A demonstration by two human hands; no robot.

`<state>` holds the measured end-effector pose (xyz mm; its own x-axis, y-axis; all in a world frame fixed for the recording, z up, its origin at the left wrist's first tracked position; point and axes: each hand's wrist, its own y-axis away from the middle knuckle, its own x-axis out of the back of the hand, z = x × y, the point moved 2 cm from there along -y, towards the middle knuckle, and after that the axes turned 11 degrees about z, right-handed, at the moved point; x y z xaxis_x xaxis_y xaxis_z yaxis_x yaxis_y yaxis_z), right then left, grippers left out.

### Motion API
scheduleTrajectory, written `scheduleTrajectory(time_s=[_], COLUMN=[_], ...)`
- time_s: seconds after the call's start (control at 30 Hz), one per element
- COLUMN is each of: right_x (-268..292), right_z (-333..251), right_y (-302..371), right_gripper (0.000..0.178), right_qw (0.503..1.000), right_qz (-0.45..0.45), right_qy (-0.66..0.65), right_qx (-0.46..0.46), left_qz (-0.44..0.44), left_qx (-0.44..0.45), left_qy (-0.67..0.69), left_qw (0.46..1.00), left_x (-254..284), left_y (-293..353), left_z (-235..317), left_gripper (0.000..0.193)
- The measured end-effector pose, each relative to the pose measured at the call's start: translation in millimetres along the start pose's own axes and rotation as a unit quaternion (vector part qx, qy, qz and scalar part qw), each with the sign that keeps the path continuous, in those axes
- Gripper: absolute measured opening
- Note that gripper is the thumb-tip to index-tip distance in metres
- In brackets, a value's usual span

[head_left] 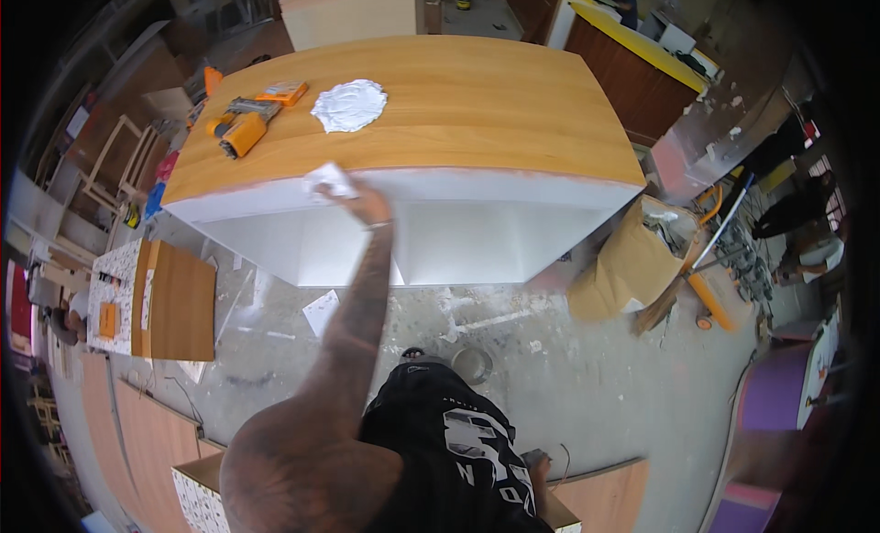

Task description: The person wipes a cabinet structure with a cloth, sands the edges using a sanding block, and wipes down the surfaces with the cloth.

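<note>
My left hand (367,206) reaches forward to the front edge of a wood-topped white counter (477,102). Its fingers close on a crumpled white cloth (327,180), blurred by motion, against the white strip below the top. At my right side, low in the head view, my right hand (541,471) is mostly hidden by my black shirt. A small dark object (531,457) shows at its fingers, its kind unclear. On the counter top lie a round white mass (350,105), either paste or bunched cloth, and an orange-and-grey nail gun (244,131).
Right of the counter stands a brown paper sack (628,258), with an orange machine (720,295) beside it. A wooden cabinet (181,299) stands at left. A round metal bowl (472,364) sits on the stained floor near my feet. Boards (151,432) lie at lower left.
</note>
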<state>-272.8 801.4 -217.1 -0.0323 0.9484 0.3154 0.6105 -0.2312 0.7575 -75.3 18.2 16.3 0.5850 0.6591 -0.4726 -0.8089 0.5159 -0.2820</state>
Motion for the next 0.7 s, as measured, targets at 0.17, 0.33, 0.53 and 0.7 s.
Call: scheduleTrajectory(time_s=[0.17, 0.33, 0.53, 0.7], right_x=[1, -22, 45, 35], right_z=[-30, -56, 6, 17], right_y=[43, 80, 58, 38], right_gripper=[0.059, 0.056, 0.057, 0.057], right_qw=[0.998, 0.995, 0.994, 0.990], right_qz=[0.036, 0.030, 0.092, 0.040], right_qy=[-0.037, 0.038, 0.050, 0.133], right_qx=[0.043, 0.088, 0.029, -0.010], left_qz=[-0.177, -0.607, -0.463, -0.141], left_qx=[0.103, 0.435, 0.704, 0.647], left_qy=[-0.236, -0.084, -0.120, 0.147], left_qw=[0.950, 0.660, 0.525, 0.735], left_x=[-85, -58, 69, 193], left_y=[314, 439, 362, 54], left_z=[67, 86, 123, -2], left_gripper=[0.089, 0.043, 0.022, 0.023])
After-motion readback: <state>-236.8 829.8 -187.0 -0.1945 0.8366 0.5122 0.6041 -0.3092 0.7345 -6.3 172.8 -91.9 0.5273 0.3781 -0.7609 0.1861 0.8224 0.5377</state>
